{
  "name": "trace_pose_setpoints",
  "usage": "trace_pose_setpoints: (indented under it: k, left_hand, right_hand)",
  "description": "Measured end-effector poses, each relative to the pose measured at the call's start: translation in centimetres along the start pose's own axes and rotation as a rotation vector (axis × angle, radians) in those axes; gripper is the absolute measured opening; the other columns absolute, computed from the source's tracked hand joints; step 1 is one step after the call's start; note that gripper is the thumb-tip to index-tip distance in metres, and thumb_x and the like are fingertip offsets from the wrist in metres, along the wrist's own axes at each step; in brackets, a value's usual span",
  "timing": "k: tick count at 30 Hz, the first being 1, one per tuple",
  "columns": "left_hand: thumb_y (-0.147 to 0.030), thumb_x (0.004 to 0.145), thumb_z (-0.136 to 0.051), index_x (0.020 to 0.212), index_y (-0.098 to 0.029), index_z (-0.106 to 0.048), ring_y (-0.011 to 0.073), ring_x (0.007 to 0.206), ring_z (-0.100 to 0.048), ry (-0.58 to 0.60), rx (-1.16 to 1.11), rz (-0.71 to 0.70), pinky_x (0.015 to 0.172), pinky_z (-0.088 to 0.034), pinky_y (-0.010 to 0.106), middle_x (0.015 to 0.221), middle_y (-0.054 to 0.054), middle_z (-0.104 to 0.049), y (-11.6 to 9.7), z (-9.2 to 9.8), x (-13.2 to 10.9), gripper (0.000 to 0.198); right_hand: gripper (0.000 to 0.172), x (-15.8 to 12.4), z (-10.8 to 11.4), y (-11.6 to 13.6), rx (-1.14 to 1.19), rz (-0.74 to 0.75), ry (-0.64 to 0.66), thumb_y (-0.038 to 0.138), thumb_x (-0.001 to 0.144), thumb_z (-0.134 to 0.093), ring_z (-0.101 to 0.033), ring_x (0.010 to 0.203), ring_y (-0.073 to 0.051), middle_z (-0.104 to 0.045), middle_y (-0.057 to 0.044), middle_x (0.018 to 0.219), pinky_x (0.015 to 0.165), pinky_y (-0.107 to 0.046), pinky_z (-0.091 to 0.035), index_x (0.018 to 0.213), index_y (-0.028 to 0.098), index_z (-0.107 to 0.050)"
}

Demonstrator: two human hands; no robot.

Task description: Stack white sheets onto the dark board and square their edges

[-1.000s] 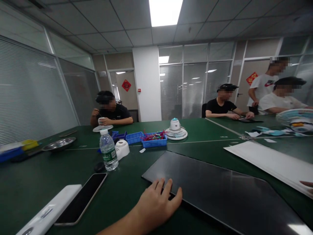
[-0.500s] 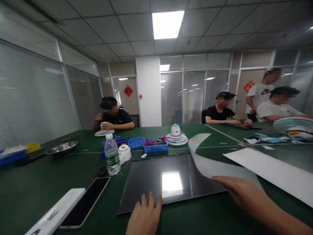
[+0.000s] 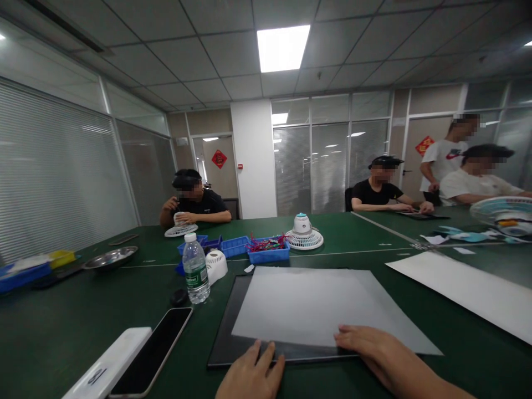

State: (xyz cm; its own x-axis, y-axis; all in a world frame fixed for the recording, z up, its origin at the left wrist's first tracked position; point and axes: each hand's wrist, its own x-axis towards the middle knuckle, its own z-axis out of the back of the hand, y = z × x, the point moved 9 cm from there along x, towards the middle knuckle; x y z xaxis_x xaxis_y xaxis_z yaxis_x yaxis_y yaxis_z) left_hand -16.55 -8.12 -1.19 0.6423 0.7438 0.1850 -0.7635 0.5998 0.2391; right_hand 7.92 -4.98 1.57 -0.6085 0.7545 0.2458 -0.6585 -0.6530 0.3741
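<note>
A thin pale grey translucent sheet (image 3: pixel 307 305) lies over a black flat panel (image 3: pixel 226 332) on the table in front of me. The panel shows along its left and near sides, while the sheet juts past it at the right. My left hand (image 3: pixel 253 371) rests with spread fingers on the panel's near edge. At the sheet's near edge, my right hand (image 3: pixel 369 349) has its fingers together and appears to grip the sheet; its thumb is hidden.
Left of the panel are a water bottle (image 3: pixel 196 271), a phone (image 3: pixel 155 354) and a white box (image 3: pixel 110 360). Beyond it stand blue bins (image 3: pixel 269 256) and a white fan part (image 3: pixel 303 233). A white board (image 3: pixel 465 293) lies right. Several people sit or stand across the table.
The sheet, curled up at the right before, has come left and down over the panel. My right hand moved left with it; my left hand stays at the near edge.
</note>
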Motion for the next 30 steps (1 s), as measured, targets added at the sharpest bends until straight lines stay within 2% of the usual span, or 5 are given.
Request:
trace_pose_setpoints:
  k: [5,13,19,25,30]
  left_hand:
    - [-0.019,0.099,-0.054,0.13,-0.027,-0.064,0.0247,0.102,-0.074,-0.367,-0.011,-0.12,0.086,-0.063,0.036,0.121,0.008,-0.075,-1.6,4.1,-0.4,0.034]
    - [-0.038,0.092,-0.065,0.117,-0.032,-0.07,0.029,0.099,-0.073,-0.162,-0.098,0.105,0.086,-0.061,0.044,0.112,0.005,-0.077,1.6,5.6,0.2,0.027]
    - [-0.04,0.094,-0.059,0.112,-0.03,-0.075,0.0301,0.114,-0.068,-0.192,-0.154,0.169,0.098,-0.055,0.047,0.128,0.007,-0.072,4.0,6.2,-0.1,0.026]
    - [-0.068,0.094,-0.046,0.15,-0.028,-0.049,0.041,0.145,-0.039,0.032,-0.202,0.597,0.117,-0.032,0.058,0.16,0.013,-0.041,10.0,2.9,-1.4,0.069]
    - [-0.075,0.092,-0.042,0.157,-0.025,-0.035,0.0422,0.151,-0.022,0.204,-0.275,0.695,0.121,-0.015,0.061,0.165,0.019,-0.025,10.6,0.3,-2.0,0.083]
  right_hand:
    - [0.038,0.1,0.0,0.9,0.043,0.091,0.009,0.032,0.103,-0.042,-0.055,0.131,-0.019,-0.065,-0.001,0.135,0.112,-0.035,-0.046,0.134,0.035,-0.065]
    - [0.05,-1.0,1.6,-0.7,0.009,-0.122,-0.027,0.05,0.102,-0.043,-0.047,0.139,-0.024,-0.049,-0.003,0.152,0.118,-0.045,-0.037,0.148,0.034,-0.051]
    - [0.069,-2.8,5.4,-10.4,-0.295,-0.506,-0.271,0.058,0.096,-0.038,-0.042,0.142,-0.029,-0.044,-0.011,0.156,0.12,-0.051,-0.033,0.152,0.019,-0.046]
    - [0.075,-9.1,11.6,-22.1,-0.59,-0.794,-0.435,0.053,0.086,-0.037,-0.025,0.147,-0.046,-0.04,-0.03,0.152,0.118,-0.064,-0.022,0.139,0.002,-0.054]
    - [0.063,-14.4,14.1,-27.7,-0.51,-0.911,-0.502,0.064,0.082,-0.038,-0.061,0.106,-0.055,-0.064,-0.035,0.109,0.082,-0.073,-0.042,0.103,0.015,-0.072]
